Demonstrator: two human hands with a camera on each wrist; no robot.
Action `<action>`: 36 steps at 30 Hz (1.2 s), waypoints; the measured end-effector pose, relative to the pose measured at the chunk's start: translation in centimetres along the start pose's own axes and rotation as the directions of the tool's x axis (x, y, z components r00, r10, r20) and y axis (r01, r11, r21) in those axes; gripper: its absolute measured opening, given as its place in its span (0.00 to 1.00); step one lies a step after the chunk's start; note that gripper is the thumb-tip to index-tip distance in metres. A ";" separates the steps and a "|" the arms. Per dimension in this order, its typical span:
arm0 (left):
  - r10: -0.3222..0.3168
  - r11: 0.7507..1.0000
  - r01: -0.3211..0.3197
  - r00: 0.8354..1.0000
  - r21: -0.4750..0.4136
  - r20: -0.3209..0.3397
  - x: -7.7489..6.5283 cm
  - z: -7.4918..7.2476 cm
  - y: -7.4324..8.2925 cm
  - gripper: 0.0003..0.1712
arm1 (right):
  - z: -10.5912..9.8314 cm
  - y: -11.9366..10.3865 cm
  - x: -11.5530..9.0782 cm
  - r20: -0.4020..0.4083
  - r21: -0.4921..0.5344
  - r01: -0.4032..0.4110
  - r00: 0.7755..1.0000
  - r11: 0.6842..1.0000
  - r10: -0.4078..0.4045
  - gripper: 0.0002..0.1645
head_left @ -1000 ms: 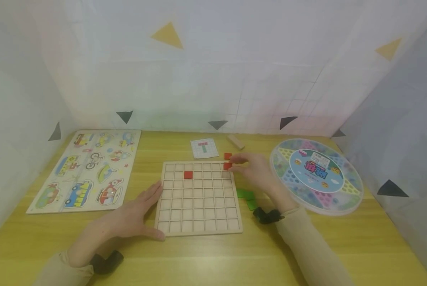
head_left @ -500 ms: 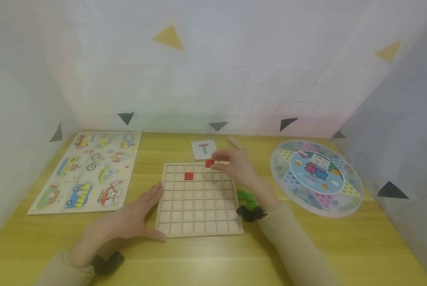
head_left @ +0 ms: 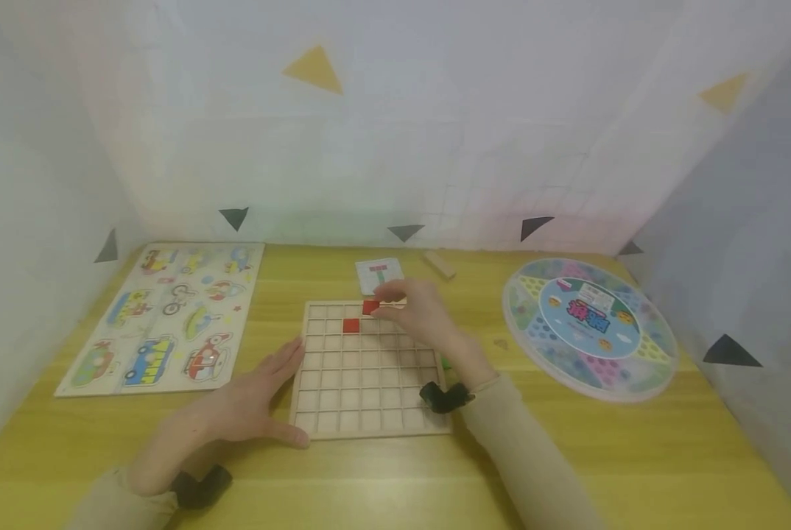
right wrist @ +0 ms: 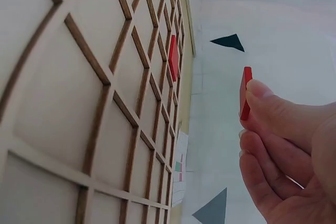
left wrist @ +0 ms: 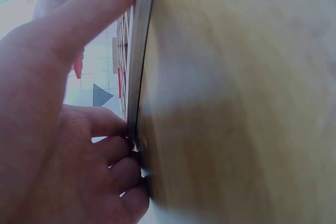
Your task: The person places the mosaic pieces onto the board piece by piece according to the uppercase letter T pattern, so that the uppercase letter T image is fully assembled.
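Note:
A square wooden grid board [head_left: 351, 379] lies in front of me, with one red square tile [head_left: 350, 325] in a cell of its second row from the back. Between thumb and fingertips my right hand [head_left: 425, 318] pinches another red tile [right wrist: 244, 94], raised over the back row of cells. In the right wrist view that tile is on edge, apart from the grid. My left hand [head_left: 252, 408] is spread along the board's left side, fingertips touching the edge and thumb at the near left corner. Green pieces [head_left: 445, 362] are mostly hidden behind the right wrist.
A small card [head_left: 371, 277] with a red and green T figure lies behind the board, beside a small wooden block [head_left: 440, 264]. To the left is a vehicle picture puzzle [head_left: 170, 324]; at right, a round game box [head_left: 591, 327]. A patterned wall covering [head_left: 395, 147] stands behind the table.
The right hand has moved left with the red tile, from the board's back right corner to above its back row. A second loose red tile there is now out of sight. The left hand stays put.

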State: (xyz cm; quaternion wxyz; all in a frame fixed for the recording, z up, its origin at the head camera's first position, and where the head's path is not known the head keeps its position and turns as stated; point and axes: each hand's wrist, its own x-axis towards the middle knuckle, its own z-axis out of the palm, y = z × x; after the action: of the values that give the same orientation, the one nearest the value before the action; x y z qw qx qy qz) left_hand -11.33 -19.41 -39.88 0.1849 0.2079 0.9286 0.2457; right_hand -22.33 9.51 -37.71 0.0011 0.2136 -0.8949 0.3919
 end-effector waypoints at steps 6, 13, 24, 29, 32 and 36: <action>0.002 1.000 -0.002 1.000 0.006 -0.006 0.0 0.0 0.0 0.78 | 0.6 0.1 0.2 0.011 0.002 0.035 0.999 0.999 -0.035 0.19; 0.002 1.000 -0.002 1.000 0.007 -0.006 0.0 0.0 0.0 0.78 | 1.7 -0.1 0.3 0.051 0.023 0.048 0.998 0.999 -0.049 0.17; -0.002 1.000 0.002 1.000 0.006 -0.006 0.0 0.0 0.0 0.78 | 2.4 -0.6 0.1 0.057 0.012 0.056 0.997 0.998 -0.056 0.16; 0.004 1.000 -0.004 1.000 0.020 -0.011 0.0 0.0 0.0 0.78 | 2.6 -0.2 0.1 0.059 0.028 0.046 0.997 0.999 -0.047 0.17; 0.002 1.000 -0.001 1.000 0.023 -0.007 0.0 0.0 0.0 0.78 | 2.6 0.1 0.1 0.056 0.036 0.030 0.998 0.999 -0.032 0.17; 0.002 1.000 -0.002 1.000 0.016 -0.003 0.0 0.0 0.0 0.78 | 2.6 0.6 0.2 0.050 0.043 0.018 0.999 0.999 -0.020 0.18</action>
State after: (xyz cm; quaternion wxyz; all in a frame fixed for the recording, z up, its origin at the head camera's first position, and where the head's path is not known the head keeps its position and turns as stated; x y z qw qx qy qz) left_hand -11.37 -19.40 -39.91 0.1817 0.2098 0.9306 0.2386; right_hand -22.31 7.91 -39.90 -0.0224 0.2318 -0.8839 0.4055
